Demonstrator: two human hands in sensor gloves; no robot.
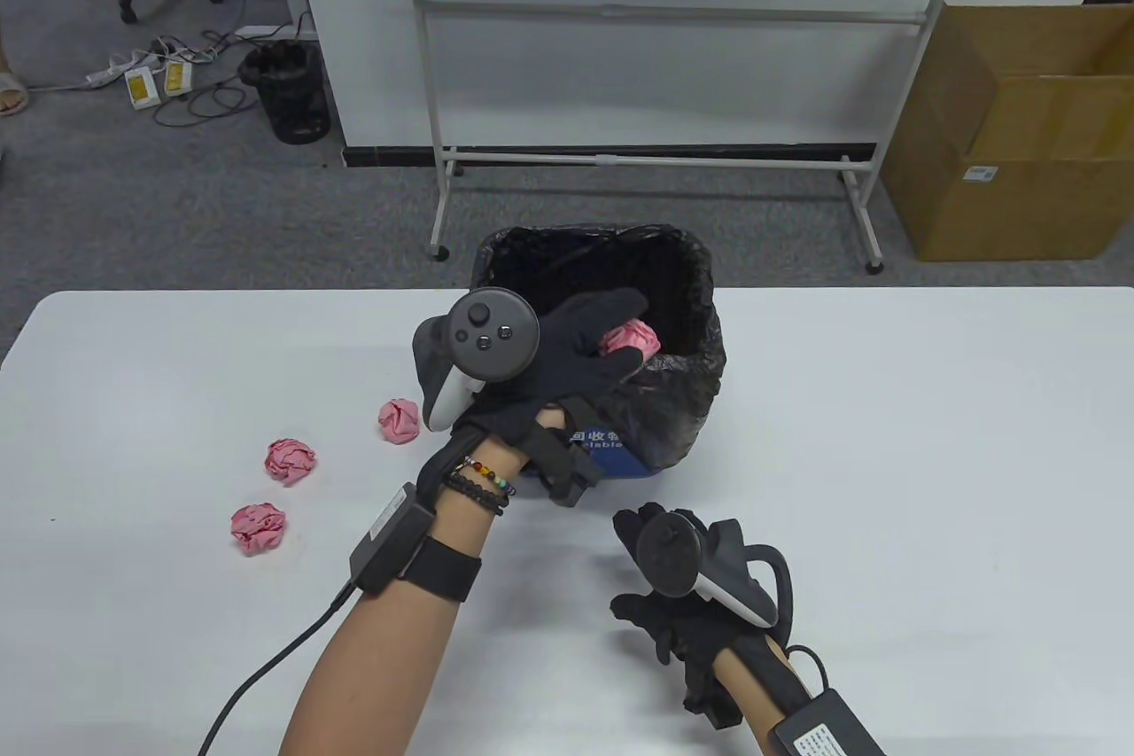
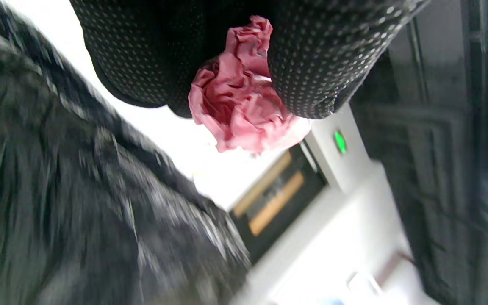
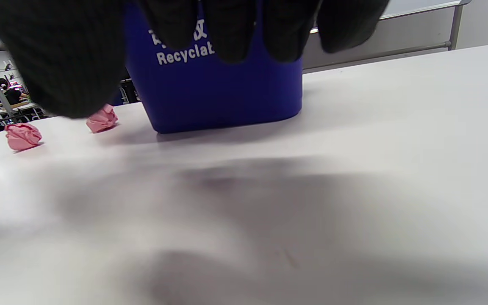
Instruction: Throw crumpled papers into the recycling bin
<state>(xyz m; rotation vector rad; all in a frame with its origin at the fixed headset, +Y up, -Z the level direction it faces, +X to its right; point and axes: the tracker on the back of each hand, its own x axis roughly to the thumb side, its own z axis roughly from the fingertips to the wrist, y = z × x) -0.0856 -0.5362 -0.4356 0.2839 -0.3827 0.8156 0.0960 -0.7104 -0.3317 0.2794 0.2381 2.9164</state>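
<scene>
We read "Recyclab" in white on the blue bin (image 3: 214,91), which wears a black bag. Our left hand (image 1: 580,348) holds a scrunched pink paper ball (image 1: 631,341) over the bin. Three more pink balls (image 1: 290,461) sit on the white table (image 1: 930,455). Our right hand (image 1: 673,588) hovers near the bin, holding nothing, fingers curled.

left hand (image 1: 576,348) reaching fwd, fingers (image 2: 316,63) pinching w/ thumb; right hand (image 1: 660,588) low, fingers curled loosely.
</scene>
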